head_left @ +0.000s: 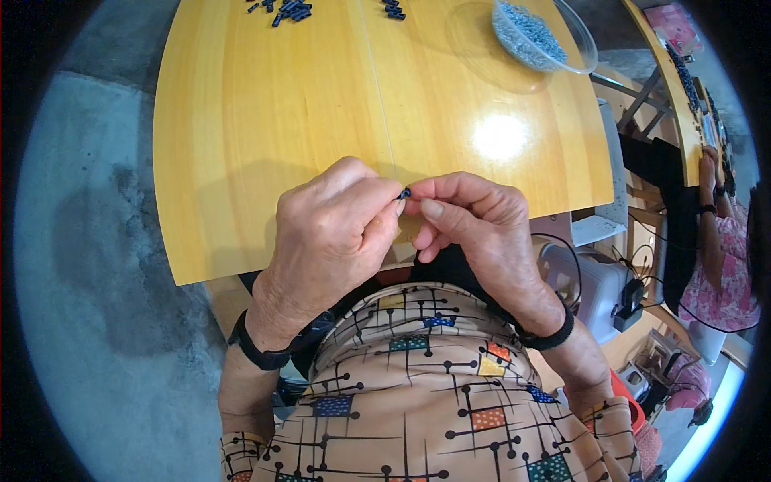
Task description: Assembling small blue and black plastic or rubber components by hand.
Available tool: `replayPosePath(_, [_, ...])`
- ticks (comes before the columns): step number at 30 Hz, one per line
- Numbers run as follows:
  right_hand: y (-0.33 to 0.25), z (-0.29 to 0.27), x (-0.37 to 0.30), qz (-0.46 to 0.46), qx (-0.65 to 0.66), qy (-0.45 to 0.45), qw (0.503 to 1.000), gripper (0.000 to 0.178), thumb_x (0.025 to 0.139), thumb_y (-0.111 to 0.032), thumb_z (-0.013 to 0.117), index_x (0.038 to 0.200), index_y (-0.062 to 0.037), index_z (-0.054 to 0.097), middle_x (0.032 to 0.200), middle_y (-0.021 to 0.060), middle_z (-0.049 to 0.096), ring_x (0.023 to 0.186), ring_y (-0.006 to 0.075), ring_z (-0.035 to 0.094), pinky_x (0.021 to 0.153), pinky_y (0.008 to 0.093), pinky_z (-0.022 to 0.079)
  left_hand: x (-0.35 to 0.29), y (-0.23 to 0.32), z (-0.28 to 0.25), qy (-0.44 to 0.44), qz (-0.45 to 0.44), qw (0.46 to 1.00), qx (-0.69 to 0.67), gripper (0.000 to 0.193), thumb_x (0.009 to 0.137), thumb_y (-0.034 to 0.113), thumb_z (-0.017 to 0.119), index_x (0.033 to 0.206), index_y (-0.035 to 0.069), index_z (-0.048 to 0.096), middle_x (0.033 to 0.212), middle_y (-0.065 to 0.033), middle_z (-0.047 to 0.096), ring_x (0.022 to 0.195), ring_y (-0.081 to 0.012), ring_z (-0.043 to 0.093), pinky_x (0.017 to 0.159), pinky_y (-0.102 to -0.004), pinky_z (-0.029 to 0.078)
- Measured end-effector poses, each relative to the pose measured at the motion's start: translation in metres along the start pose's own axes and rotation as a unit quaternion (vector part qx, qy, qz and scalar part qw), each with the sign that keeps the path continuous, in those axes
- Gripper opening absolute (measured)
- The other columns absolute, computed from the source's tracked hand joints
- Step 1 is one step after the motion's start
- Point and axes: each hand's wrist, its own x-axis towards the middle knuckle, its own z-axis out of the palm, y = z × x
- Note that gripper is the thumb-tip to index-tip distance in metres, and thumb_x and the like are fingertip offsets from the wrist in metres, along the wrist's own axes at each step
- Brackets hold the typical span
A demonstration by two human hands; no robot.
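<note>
Close to the table's near edge, both my hands meet fingertip to fingertip over a small dark blue-black part [404, 194]. My left hand [331, 221] is closed, pinching the part between thumb and forefinger. From the other side, the thumb and forefinger of my right hand [474, 210] close on the part's right end, its other fingers curled below. Most of the part is hidden by the fingertips, so its exact kind cannot be made out. A loose pile of similar short black cylindrical pieces [294, 11] lies at the table's far edge, left of a smaller group [393, 10].
A clear round bowl [590, 56] of many small silvery metal pieces stands at the far right of the yellow wooden table [257, 120]. Beyond the right edge are a grey-white box [590, 277], cables, and another person in pink [719, 281] at a second table.
</note>
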Motion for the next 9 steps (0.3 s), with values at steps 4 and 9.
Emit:
replayPosePath(4, [-0.006, -0.001, 0.002, 0.037, -0.011, -0.014, 0.999, 0.016, 0.093, -0.005, 0.057, 0.104, 0.0049, 0.063, 0.077, 0.0055, 0.065, 0.060, 0.0085, 0.060, 0.053, 0.0221, 0.052, 0.007, -0.001, -0.004, -0.036, 0.014, 0.999, 0.035, 0.010, 0.071, -0.004, 0.068, 0.078, 0.001, 0.065, 0.067, -0.0089, 0.057, 0.056, -0.0213, 0.058, 0.050, -0.0318, 0.045])
replayPosePath(9, [-0.009, -0.009, 0.008, 0.055, -0.103, -0.065, 0.991, 0.020, 0.092, -0.009, 0.060, 0.109, 0.0029, 0.063, 0.077, 0.0074, 0.065, 0.061, 0.0094, 0.060, 0.054, 0.0230, 0.054, 0.023, 0.005, -0.007, -0.140, 0.024, 0.984, 0.103, 0.009, 0.073, -0.003, 0.064, 0.080, 0.002, 0.065, 0.072, -0.0097, 0.059, 0.061, -0.0222, 0.062, 0.052, -0.0346, 0.047])
